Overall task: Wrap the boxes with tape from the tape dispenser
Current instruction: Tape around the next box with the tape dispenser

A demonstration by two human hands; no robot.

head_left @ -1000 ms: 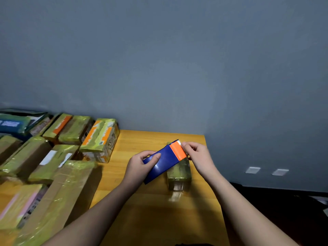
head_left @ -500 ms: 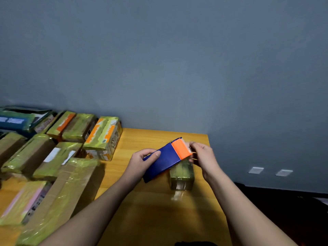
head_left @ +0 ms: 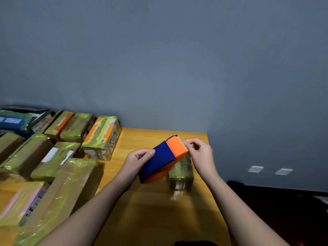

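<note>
Dispenser (head_left: 160,160), blue and orange, is held tilted above a small wrapped box (head_left: 181,173) on the table (head_left: 142,210). Left hand (head_left: 136,160) grips its lower end; right hand (head_left: 200,153) pinches at its orange tip, two o'clock from the left.

Tape dispenser held over a small wrapped box on a wooden table

The left hand (head_left: 135,159) grips the blue end of the tape dispenser (head_left: 163,158), tilted above the small wrapped box (head_left: 182,172); the right hand (head_left: 201,154) pinches at its orange end. Many tape-wrapped boxes (head_left: 58,157) crowd the wooden table (head_left: 159,210) at left, beneath a grey wall (head_left: 177,68).
</note>
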